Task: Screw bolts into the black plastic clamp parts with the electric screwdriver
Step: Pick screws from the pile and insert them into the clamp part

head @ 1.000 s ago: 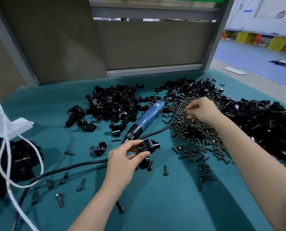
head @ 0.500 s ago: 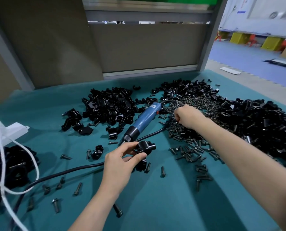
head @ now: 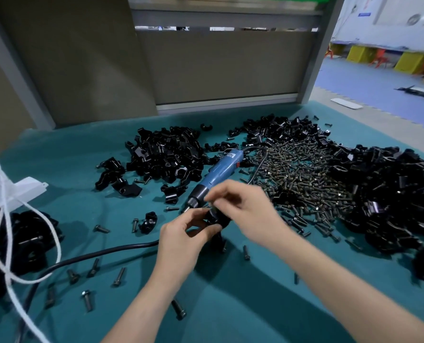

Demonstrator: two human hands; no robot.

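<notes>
head view: black clamp part (head: 215,219) pinched between left fingers (head: 195,215); right fingers (head: 222,194) blurred, grip unclear

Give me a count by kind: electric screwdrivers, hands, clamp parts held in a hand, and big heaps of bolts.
Electric screwdriver: 1
Hands: 2, left hand and right hand
Clamp part held by the left hand: 1
Bolt heap: 1
Total: 5
</notes>
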